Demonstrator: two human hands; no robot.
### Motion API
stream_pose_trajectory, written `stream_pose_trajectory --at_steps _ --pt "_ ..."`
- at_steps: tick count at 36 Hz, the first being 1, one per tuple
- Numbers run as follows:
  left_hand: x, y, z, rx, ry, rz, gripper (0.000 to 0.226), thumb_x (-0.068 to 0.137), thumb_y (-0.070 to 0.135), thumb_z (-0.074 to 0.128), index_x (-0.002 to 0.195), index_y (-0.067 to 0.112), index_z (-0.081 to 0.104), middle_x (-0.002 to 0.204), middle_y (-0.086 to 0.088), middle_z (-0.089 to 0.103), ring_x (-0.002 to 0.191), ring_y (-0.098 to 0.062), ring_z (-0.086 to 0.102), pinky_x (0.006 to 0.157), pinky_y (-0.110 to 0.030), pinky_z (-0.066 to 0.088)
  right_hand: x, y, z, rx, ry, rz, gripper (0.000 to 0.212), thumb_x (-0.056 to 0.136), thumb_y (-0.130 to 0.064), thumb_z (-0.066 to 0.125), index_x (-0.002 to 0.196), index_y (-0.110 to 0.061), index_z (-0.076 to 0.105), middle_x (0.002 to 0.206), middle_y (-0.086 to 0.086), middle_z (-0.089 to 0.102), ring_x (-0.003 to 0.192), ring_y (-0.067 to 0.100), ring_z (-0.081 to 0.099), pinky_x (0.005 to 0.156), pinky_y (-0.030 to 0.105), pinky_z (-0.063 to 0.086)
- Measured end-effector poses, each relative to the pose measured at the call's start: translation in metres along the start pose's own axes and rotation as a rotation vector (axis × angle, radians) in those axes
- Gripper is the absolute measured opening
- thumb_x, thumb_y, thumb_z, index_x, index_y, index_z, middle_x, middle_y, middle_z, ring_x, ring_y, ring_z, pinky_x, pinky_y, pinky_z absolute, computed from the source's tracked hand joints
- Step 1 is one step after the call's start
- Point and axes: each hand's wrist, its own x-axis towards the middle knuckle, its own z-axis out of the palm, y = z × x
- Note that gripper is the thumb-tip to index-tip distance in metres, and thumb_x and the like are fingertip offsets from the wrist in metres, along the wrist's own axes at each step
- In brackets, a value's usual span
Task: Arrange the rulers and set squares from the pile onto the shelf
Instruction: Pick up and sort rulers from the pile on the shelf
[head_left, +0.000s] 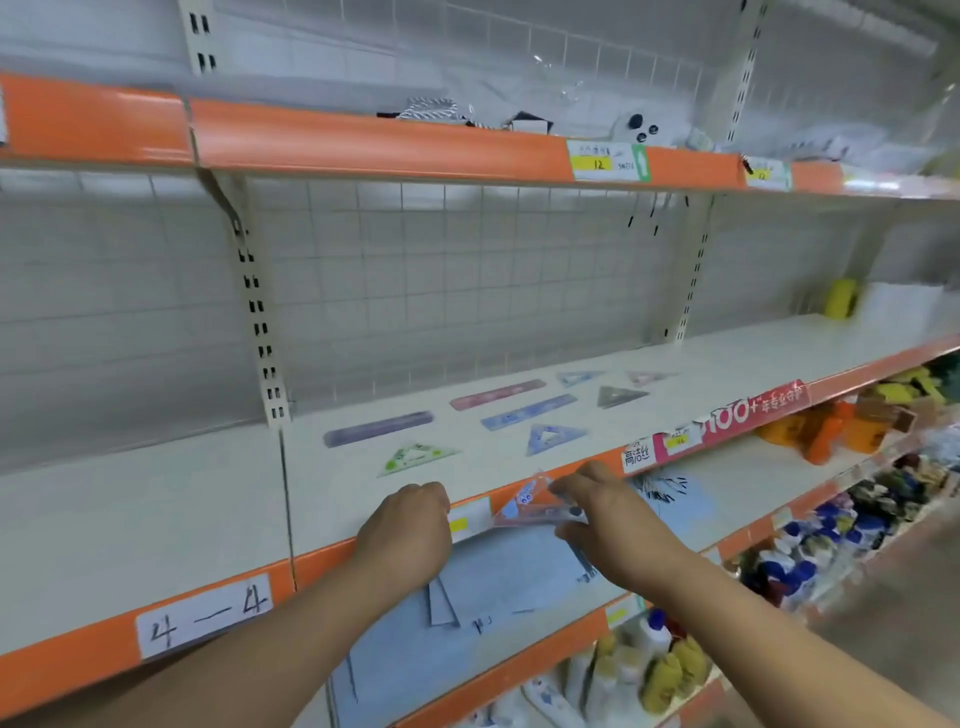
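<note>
At the lower left of the frame, a paper label (202, 616) with 4—4 on it is stuck to the orange front edge of the shelf (130, 499). It most likely tells which shelf this is.

The left hand (408, 525) sits low in the middle, on that orange edge. Its fingers curl away out of sight, so I cannot tell if it holds anything. It may just be steadying the person.

Above it, a purple ruler (379, 428) and a green set square (415, 457) lie flat on the shelf. Under the hands, on a lower shelf, is a blue sheet (493, 582) with what looks like another set square on it. That is probably the pile.

Further right lie a pink ruler (496, 394), a blue ruler (527, 411) and a blue set square (553, 436). Each one has its own spot with a gap around it, likely so each is easy to see.

The right hand (608, 519) pinches a clear set square (530, 506) by one corner. It is in the air, just in front of the shelf edge. Holding one corner leaves the rest free to lay down flat.

Three small set squares (621, 396) sit at the right end.
</note>
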Motion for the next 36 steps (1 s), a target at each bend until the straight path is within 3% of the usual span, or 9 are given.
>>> stream_pose_trajectory --at_steps 4,10,20,27,33,36 --pt "0.026 0.023 0.013 0.001 -0.027 0.028 0.028 0.093 0.008 0.039 0.113 0.016 0.056 0.117 -0.004 0.056 0.107 -0.022 0.054 0.080 -0.029 0.045 0.007 0.032 -0.005 -0.015 0.003 0.047 0.047 0.091 -0.020 0.062 0.136 -0.019 0.048 0.126 0.000 0.044 0.109 0.019 0.054 0.092 0.025 0.043" --pt "0.078 0.049 0.023 -0.023 -0.009 0.064 0.031 0.093 0.008 0.039 0.116 0.019 0.057 0.119 -0.003 0.055 0.110 -0.021 0.054 0.086 -0.029 0.044 0.038 0.067 -0.015 -0.033 0.018 0.082 0.044 0.091 -0.022 0.062 0.133 -0.019 0.050 0.121 -0.001 0.045 0.105 0.018 0.056 0.091 0.025 0.044" --pt "0.152 0.067 0.027 -0.007 0.021 0.073 0.029 0.095 0.011 0.037 0.113 0.020 0.059 0.117 -0.002 0.058 0.107 -0.022 0.057 0.083 -0.029 0.045 0.100 0.104 -0.024 -0.044 0.010 0.089 0.043 0.092 -0.015 0.057 0.134 -0.019 0.050 0.121 -0.001 0.046 0.105 0.013 0.057 0.086 0.014 0.039" --pt "0.173 0.065 0.031 0.012 0.021 0.023 0.028 0.095 0.010 0.036 0.112 0.020 0.057 0.116 -0.002 0.059 0.106 -0.021 0.057 0.082 -0.029 0.045 0.138 0.117 -0.016 -0.051 -0.046 0.013 0.044 0.090 -0.014 0.061 0.132 -0.020 0.051 0.121 -0.003 0.047 0.104 0.012 0.057 0.080 0.007 0.030" --pt "0.178 0.060 0.031 0.008 0.039 -0.064 0.026 0.095 0.012 0.036 0.108 0.019 0.057 0.112 -0.001 0.060 0.101 -0.021 0.058 0.081 -0.030 0.046 0.173 0.128 -0.002 -0.032 -0.152 -0.087 0.043 0.088 -0.014 0.061 0.130 -0.023 0.053 0.122 -0.003 0.045 0.101 0.013 0.058 0.087 0.017 0.042" --pt "0.178 0.058 0.030 0.013 0.051 -0.133 0.028 0.096 0.011 0.036 0.111 0.020 0.057 0.114 -0.001 0.059 0.103 -0.020 0.058 0.083 -0.029 0.046 0.185 0.131 0.002 -0.015 -0.208 -0.148 0.044 0.088 -0.016 0.061 0.131 -0.024 0.052 0.122 -0.004 0.045 0.100 0.011 0.056 0.089 0.017 0.040"
